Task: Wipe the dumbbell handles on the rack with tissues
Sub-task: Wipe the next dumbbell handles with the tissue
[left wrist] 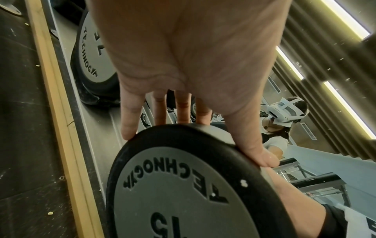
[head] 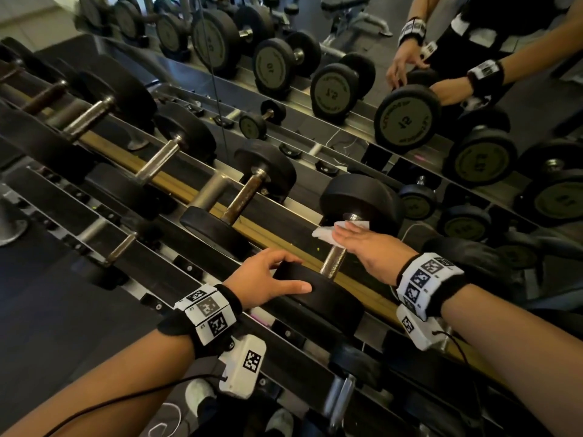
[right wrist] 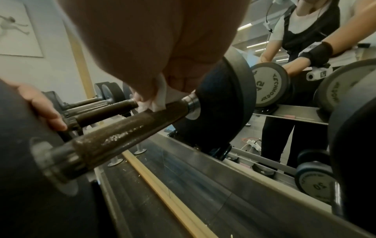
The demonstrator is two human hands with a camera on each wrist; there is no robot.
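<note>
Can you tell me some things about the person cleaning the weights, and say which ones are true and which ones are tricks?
1. The right hand presses a white tissue on the dumbbell handle. True.
2. The left hand holds a spray bottle. False: it grips the near weight head of that dumbbell.
3. The weight head the left hand grips has "15" on it. True.
4. The dumbbell is lifted off the rack. False: it rests on the rack.
5. A mirror behind the rack shows the person's hands. True.

Dumbbell end cap (left wrist: 183, 193): "TECHNOGYM", "15"; neighbouring cap (left wrist: 89, 53): "TECHNOGYM".
</note>
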